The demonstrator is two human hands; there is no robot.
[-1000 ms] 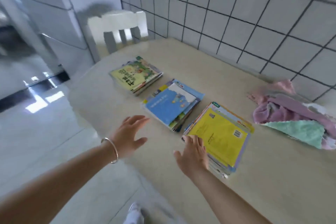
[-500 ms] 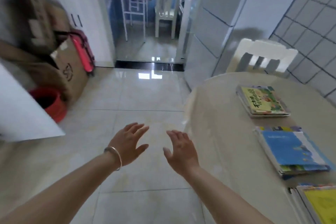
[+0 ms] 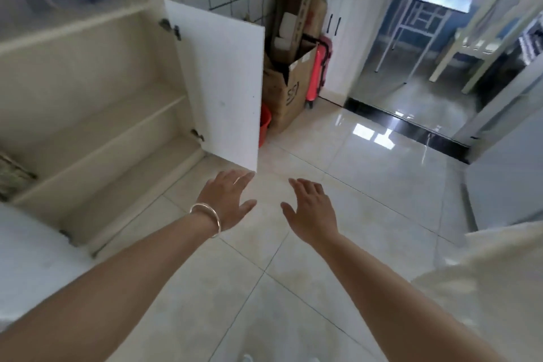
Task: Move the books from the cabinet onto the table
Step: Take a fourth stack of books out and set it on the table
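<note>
Cream-coloured shelves fill the open cabinet at the left. Most of what shows of them is bare; at the far left edge, on the middle shelf, a blurred stack that may be books is partly cut off by the frame, too smeared to tell for certain. The cabinet's white door stands swung wide, its lower corner just above the fingertips of the left hand. A curved pale edge of the table shows at the lower right; no books can be seen on the part in view.

Both hands reach forward over the tiled floor, palms down, holding nothing and touching nothing. The left hand has its fingers straight and slightly spread, thumb out to the side, with a thin metal bangle on the wrist. The right hand is likewise flat and relaxed, fingers together, thumb angled inward. The hands are near each other but apart. Both forearms are bare and stretch out from the bottom corners of the view.

Open floor lies between the cabinet and the table. Beyond the door stand a cardboard box, a red bucket and a pink case. A doorway at the right leads to a room with a chair.
</note>
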